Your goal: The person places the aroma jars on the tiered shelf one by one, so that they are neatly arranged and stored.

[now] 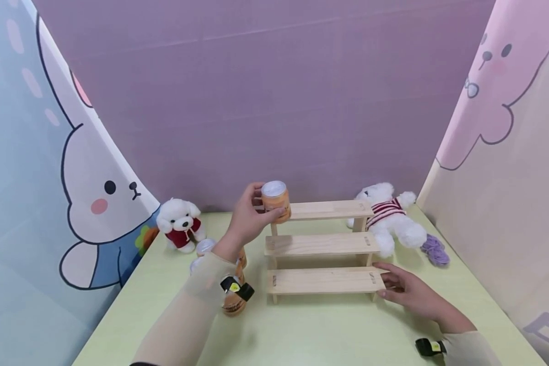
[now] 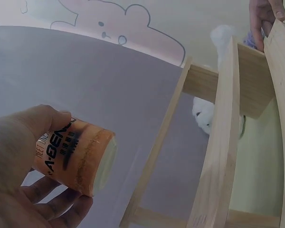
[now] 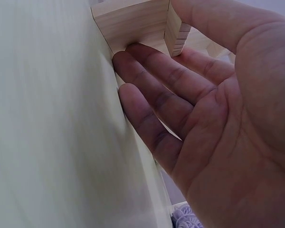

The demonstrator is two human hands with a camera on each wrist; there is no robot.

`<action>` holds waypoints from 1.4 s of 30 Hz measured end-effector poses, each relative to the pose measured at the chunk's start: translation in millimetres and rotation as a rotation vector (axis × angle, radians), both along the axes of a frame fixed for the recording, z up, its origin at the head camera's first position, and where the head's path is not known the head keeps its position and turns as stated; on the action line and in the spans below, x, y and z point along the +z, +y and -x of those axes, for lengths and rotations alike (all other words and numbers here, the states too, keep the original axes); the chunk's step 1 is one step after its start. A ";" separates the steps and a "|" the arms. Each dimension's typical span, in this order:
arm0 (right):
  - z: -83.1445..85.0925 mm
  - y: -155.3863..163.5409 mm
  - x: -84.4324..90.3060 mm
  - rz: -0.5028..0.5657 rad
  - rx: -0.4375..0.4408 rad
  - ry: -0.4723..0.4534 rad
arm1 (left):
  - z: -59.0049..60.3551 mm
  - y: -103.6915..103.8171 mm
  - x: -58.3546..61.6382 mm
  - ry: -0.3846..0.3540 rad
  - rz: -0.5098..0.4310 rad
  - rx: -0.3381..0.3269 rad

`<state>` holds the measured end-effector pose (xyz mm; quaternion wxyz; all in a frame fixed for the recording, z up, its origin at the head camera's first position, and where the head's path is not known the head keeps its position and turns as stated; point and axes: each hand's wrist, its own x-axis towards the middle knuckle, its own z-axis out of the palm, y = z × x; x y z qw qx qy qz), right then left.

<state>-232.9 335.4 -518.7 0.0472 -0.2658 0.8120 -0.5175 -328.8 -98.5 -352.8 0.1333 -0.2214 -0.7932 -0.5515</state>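
My left hand (image 1: 250, 216) holds an orange can (image 1: 275, 202) with a pale lid, thumb on one side and fingers round the other. The can is upright near the left end of the top step of a three-step wooden stand (image 1: 322, 245). In the left wrist view, a gap shows between the can's base (image 2: 105, 164) and the stand. My right hand (image 1: 409, 291) grips the right end of the bottom step, with the thumb over the board (image 3: 133, 21) and fingers against its side. Several more orange cans (image 1: 234, 304) stand left of the stand, partly hidden behind my left forearm.
A white plush dog (image 1: 180, 223) in a red top sits at the back left. Behind the stand's right side leans a white plush bear (image 1: 389, 216) in a striped top, beside purple yarn (image 1: 435, 250). Cloth walls (image 1: 274, 101) enclose the pale green table (image 1: 302, 335).
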 end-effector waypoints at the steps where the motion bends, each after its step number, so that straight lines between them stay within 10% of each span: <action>1: 0.2 0.0 0.1 -0.002 0.001 0.003 | 1.3 2.2 0.1 -0.003 -0.003 0.001; 42: 0.4 0.0 -0.3 0.003 -0.003 -0.024 | 26.6 55.3 -7.9 -0.160 0.136 -0.048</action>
